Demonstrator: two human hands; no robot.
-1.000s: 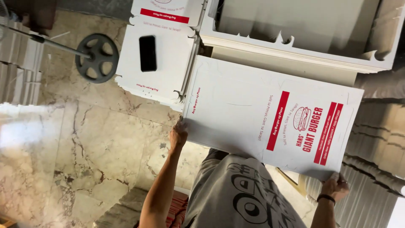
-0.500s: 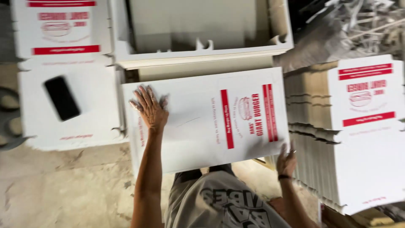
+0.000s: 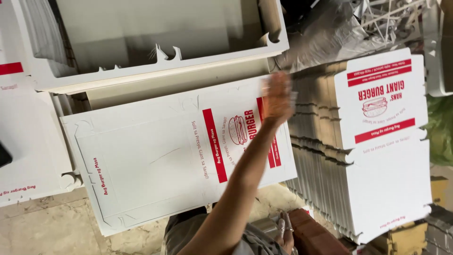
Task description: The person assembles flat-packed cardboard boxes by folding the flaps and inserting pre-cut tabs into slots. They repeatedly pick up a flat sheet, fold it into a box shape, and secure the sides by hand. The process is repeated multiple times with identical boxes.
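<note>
Hand: left hand (image 3: 277,97), blurred, fingers spread flat, grasping nothing, pressing the far right part of the flat box (image 3: 179,151).
Other hand: right hand (image 3: 284,231) low by the lap, mostly hidden; its grip cannot be told.
Box: white card, unfolded, red stripes, notched edges.
Beside: stack of flat boxes (image 3: 377,141) right of the palm.

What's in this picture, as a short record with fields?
Left hand: open, blurred, over the flat white printed cardboard box sheet
Right hand: low by the body, mostly hidden
Beside the sheet: tall stack of flat white box sheets
Behind: folded white cardboard tray
Floor: pale marbled stone floor
</note>
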